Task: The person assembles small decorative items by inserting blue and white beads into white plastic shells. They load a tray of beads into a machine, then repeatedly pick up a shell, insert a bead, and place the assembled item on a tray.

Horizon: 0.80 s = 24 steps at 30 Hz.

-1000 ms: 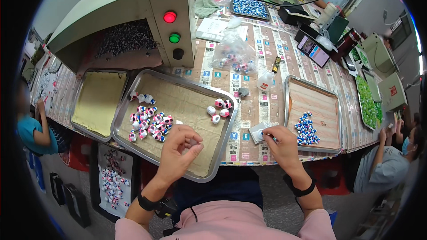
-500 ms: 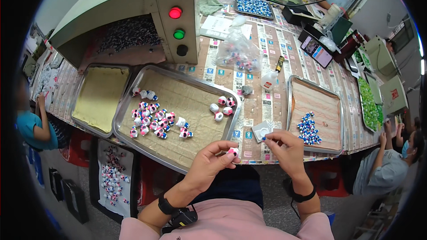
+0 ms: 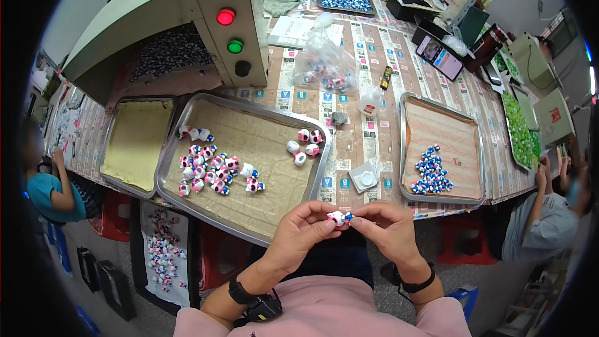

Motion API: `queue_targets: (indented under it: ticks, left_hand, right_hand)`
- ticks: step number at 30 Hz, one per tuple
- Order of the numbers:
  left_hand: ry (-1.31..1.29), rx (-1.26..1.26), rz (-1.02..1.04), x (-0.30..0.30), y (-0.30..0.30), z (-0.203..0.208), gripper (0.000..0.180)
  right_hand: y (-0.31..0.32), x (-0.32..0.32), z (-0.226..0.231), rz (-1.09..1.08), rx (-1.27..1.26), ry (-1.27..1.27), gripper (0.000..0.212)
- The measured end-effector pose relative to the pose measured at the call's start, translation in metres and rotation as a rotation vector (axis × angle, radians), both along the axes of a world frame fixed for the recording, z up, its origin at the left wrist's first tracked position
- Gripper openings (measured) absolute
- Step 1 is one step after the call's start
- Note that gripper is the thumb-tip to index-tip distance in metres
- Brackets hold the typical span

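Observation:
Just in front of my body, my left hand (image 3: 299,234) is closed on a small white-and-pink figurine head (image 3: 336,216). My right hand (image 3: 392,232) pinches a tiny blue-and-white figurine body (image 3: 348,218) against the head; fingertips partly hide where they meet. Beyond my hands lies a small white square with a round dish (image 3: 365,178). To the left, a large metal tray (image 3: 293,195) holds a cluster of pink, white and blue figurines (image 3: 212,168) and several loose white heads (image 3: 300,159). At right, a lined tray (image 3: 446,125) bears a pile of blue-and-white bodies (image 3: 430,171).
A grey-green machine (image 3: 168,19) with lit red and green buttons stands at the back left, beside a yellow-lined tray (image 3: 134,150). A white bottle (image 3: 371,101), a plastic bag (image 3: 324,65) and a propped phone (image 3: 439,57) occupy the table. Other people sit at both sides.
My right hand has moved left from the small white dish to my left hand, bringing the blue body against the head. The whole view has shifted slightly.

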<state>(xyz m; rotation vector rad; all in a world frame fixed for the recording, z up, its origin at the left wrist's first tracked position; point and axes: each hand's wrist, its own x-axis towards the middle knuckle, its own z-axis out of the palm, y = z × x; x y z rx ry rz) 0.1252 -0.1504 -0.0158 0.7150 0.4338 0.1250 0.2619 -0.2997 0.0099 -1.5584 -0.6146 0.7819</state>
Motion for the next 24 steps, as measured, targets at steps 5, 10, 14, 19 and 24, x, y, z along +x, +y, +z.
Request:
queue_targets:
  ticks: [5,10,14,19,24]
  left_hand:
    - [0.000,0.005,0.018,-0.003,-0.002,0.001,0.024]
    - [-0.018,0.087,0.008,-0.011,0.002,-0.005,0.023]
    - [0.019,0.172,0.028,-0.013,0.000,-0.002,0.019]
    - [0.035,0.231,-0.061,-0.018,0.020,0.005,0.021]
    - [0.262,0.942,-0.026,-0.029,0.062,0.006,0.019]
  right_hand:
    - [-0.001,-0.003,-0.005,0.032,-0.007,0.051,0.014]
    - [0.002,-0.009,-0.008,0.063,0.044,-0.011,0.015]
    - [0.004,-0.011,-0.009,0.084,0.107,-0.086,0.016]
    - [0.005,0.004,-0.006,0.239,0.075,-0.143,0.016]
    - [-0.014,0.072,-0.001,-0.157,-0.183,-0.794,0.014]
